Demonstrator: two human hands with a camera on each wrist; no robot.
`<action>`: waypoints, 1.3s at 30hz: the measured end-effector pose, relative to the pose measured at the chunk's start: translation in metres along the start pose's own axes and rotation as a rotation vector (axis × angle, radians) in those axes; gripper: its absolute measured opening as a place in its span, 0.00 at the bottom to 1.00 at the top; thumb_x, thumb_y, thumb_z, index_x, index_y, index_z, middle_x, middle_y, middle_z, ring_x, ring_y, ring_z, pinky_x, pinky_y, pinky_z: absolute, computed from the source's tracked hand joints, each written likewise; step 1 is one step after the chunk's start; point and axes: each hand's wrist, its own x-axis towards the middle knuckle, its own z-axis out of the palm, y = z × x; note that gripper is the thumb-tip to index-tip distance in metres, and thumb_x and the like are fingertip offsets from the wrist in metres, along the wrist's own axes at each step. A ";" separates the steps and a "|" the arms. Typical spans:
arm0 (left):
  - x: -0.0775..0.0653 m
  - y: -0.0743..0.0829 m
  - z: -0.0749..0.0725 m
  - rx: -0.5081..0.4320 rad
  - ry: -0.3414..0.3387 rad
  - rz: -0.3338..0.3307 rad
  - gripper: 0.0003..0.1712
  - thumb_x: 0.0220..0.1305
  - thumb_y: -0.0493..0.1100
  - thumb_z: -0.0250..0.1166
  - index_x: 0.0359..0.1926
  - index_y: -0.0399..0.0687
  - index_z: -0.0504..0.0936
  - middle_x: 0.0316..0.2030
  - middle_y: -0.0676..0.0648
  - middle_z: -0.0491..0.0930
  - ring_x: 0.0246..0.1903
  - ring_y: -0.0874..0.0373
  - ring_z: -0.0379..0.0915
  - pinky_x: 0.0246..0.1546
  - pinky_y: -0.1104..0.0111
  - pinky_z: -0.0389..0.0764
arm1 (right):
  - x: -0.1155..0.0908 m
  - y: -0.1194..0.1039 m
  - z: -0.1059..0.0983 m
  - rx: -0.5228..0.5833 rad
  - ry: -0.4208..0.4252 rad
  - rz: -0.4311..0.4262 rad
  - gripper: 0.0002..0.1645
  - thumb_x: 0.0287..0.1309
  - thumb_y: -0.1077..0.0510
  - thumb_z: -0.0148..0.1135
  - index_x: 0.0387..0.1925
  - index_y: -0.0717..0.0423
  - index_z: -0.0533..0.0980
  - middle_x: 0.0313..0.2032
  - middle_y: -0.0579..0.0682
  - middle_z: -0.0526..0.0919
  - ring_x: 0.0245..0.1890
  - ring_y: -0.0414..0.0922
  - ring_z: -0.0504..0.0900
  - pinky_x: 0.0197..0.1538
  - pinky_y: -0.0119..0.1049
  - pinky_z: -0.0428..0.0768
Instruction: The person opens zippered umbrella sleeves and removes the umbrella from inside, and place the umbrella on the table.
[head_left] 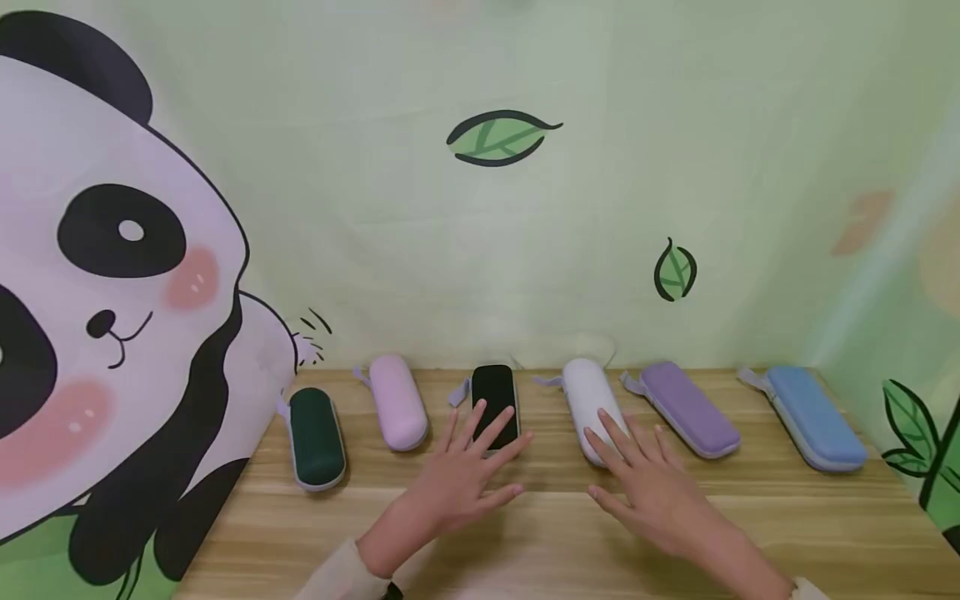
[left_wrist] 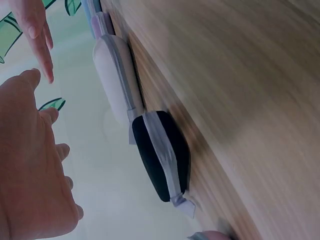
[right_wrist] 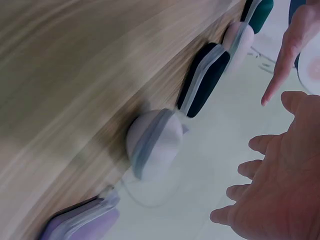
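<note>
Both hands hover over the table with fingers spread and nothing in them. In the head view my left hand point(head_left: 468, 479) overlaps the front of a black zip case point(head_left: 493, 392). My right hand point(head_left: 652, 483) overlaps the lower end of a white zip case point(head_left: 588, 396). The wrist views show gaps between the palms and the cases. Left of these lie a pink case point(head_left: 397, 404) and a dark green case point(head_left: 317, 437). A purple case point(head_left: 688, 408) and a blue case point(head_left: 813, 417) lie to the right. Each case has a strap at its zip.
The cases form a row along the back of the wooden table point(head_left: 547, 550). Behind them hangs a pale green backdrop point(head_left: 360, 208) printed with a panda point(head_left: 135, 333) and leaves. A thin cord point(head_left: 611, 346) shows behind the white case.
</note>
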 end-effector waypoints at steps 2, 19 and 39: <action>-0.002 -0.001 0.000 0.006 -0.004 -0.007 0.38 0.75 0.70 0.45 0.80 0.74 0.50 0.82 0.53 0.37 0.79 0.42 0.27 0.73 0.36 0.40 | 0.006 -0.003 0.003 0.006 -0.012 -0.020 0.42 0.73 0.32 0.47 0.79 0.45 0.57 0.80 0.51 0.49 0.79 0.60 0.45 0.73 0.68 0.45; -0.036 -0.030 0.006 -0.041 -0.024 -0.144 0.37 0.72 0.67 0.54 0.79 0.72 0.58 0.81 0.52 0.44 0.79 0.40 0.29 0.72 0.36 0.37 | 0.042 -0.037 0.028 0.074 -0.090 -0.125 0.42 0.75 0.31 0.42 0.80 0.46 0.56 0.79 0.54 0.51 0.79 0.60 0.44 0.74 0.65 0.45; -0.076 -0.046 0.016 -0.039 0.082 -0.282 0.30 0.75 0.59 0.55 0.73 0.59 0.71 0.73 0.45 0.67 0.75 0.37 0.53 0.69 0.36 0.55 | 0.066 -0.068 0.041 0.182 -0.179 -0.182 0.35 0.75 0.40 0.51 0.74 0.52 0.67 0.75 0.56 0.63 0.75 0.63 0.58 0.73 0.57 0.61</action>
